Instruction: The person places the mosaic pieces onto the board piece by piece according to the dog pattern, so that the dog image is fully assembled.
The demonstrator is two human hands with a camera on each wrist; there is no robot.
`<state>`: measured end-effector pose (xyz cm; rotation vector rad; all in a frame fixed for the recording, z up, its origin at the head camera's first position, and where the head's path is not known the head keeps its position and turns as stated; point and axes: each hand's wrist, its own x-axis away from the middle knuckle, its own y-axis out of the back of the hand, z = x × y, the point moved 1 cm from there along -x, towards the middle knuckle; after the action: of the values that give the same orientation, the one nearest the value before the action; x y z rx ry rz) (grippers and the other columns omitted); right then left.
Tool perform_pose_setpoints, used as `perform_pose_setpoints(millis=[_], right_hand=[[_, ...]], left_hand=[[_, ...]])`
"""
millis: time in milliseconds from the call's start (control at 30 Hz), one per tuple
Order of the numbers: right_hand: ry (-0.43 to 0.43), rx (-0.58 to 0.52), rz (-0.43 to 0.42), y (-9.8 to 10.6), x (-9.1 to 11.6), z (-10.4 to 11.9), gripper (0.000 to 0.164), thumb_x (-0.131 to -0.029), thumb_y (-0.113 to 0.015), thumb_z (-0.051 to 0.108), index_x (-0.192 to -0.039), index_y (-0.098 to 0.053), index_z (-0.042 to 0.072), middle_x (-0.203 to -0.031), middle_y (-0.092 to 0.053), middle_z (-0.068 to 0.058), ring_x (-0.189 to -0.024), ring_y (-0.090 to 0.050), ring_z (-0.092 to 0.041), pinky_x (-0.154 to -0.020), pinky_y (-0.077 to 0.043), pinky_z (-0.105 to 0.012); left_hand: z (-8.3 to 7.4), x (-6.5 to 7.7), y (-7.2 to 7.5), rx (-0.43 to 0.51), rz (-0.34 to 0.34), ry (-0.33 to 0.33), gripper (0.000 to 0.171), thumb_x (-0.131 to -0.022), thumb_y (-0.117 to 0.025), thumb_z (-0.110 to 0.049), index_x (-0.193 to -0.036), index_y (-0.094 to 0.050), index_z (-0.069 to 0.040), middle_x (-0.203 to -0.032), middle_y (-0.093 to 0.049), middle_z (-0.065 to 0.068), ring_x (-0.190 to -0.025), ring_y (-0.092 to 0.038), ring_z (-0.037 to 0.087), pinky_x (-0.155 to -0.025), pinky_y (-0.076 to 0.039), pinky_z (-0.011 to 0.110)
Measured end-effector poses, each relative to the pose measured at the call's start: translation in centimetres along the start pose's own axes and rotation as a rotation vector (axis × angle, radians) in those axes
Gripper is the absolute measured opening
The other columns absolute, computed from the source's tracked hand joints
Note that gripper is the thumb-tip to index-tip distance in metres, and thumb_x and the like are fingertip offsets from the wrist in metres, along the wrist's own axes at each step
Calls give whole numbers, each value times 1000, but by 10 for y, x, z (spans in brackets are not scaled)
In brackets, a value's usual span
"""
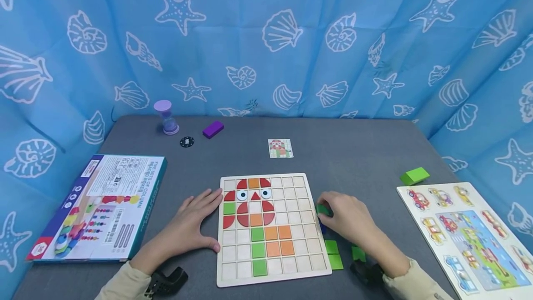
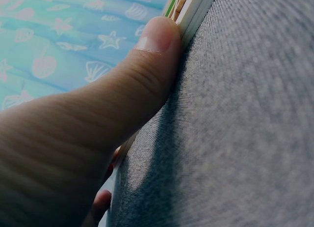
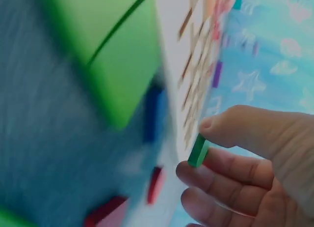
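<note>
A wooden grid board [image 1: 297, 263] lies mid-table, with red, orange, green and eye-patterned tiles set in several of its squares. My left hand [image 1: 187, 221] is spread along its left side, the thumb [image 2: 157, 40] touching the rim. Beside the right rim, my right hand [image 1: 347, 214] pinches a small green square tile [image 3: 198, 151] between thumb and fingers, just above the table. Below that hand lie loose green tiles [image 1: 334, 254]. In the right wrist view a blue piece [image 3: 154, 114] and red pieces [image 3: 156, 185] lie near the board.
A picture card [image 1: 281, 148] lies behind the board. At the left are a printed box [image 1: 112, 207], an hourglass [image 1: 167, 117], a black disc [image 1: 187, 141] and a purple block [image 1: 213, 129]. To the right, a green block [image 1: 414, 176] sits behind a vehicle puzzle [image 1: 429, 207].
</note>
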<state>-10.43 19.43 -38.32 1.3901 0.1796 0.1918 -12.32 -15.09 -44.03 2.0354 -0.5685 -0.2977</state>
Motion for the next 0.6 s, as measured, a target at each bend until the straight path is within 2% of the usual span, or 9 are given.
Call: perform_pose_setpoints(millis=[267, 433, 600], right_hand=[[189, 27, 50, -8, 8, 32, 22, -65, -76, 29, -82, -65, 20, -71, -56, 13, -59, -43, 0, -50, -39, -19], [222, 30, 18, -13, 7, 38, 22, -63, -77, 28, -80, -67, 19, -71, -60, 12, -60, -47, 0, -53, -42, -22], [238, 19, 23, -13, 5, 40, 21, -64, -77, 28, -80, -68, 18, -70, -61, 11, -58, -45, 0, -56, -42, -24]], left_hand=[[-1, -1, 0, -11, 7, 13, 117, -46, -60, -77, -141, -25, -18, -147, -19, -6, -136, -12, 22, -103, -8, 56], [-1, -1, 0, -6, 10, 15, 117, -46, -61, -76, -141, -25, -18, -147, -18, -6, -136, -12, 22, -103, -7, 55], [-1, -1, 1, 3, 11, 14, 116, -46, -62, -75, -141, -25, -18, -148, -18, -6, -136, -12, 23, -103, -7, 56]])
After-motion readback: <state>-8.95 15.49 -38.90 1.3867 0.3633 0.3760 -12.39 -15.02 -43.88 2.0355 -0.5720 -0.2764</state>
